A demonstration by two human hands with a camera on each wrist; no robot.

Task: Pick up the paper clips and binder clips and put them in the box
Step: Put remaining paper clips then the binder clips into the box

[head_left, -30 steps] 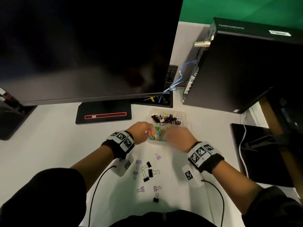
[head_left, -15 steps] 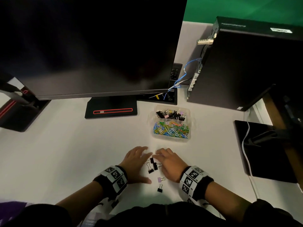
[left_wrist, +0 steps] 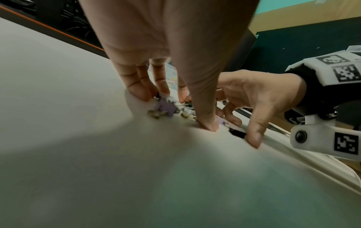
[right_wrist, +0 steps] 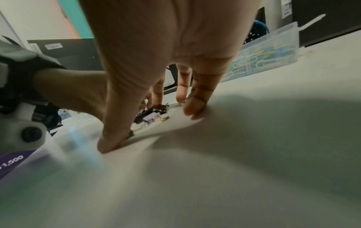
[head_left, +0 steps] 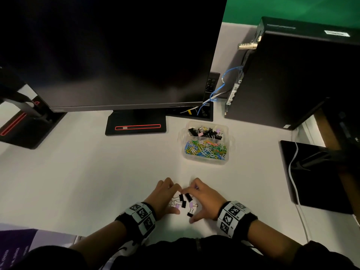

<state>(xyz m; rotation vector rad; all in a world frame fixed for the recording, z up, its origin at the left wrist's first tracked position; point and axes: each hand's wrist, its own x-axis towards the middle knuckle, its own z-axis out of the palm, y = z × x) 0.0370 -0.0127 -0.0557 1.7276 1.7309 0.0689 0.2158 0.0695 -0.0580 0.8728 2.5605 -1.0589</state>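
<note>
Several loose binder clips, black and lilac, lie bunched on the white desk near its front edge. My left hand and right hand cup the bunch from both sides, fingertips on the desk and index tips nearly meeting beyond it. Neither hand grips a clip. The left wrist view shows a lilac clip by my left fingers and a black clip by the right thumb. The clear box stands further back, with coloured paper clips in the near compartment and binder clips in the far one.
A large dark monitor on its stand base fills the back. A black computer tower stands at the back right. A black pad with a white cable lies at the right. A purple packet sits at the front left.
Both hands came back from the box to the loose binder clips near me. They have drawn the scattered clips into a tighter bunch between them.
</note>
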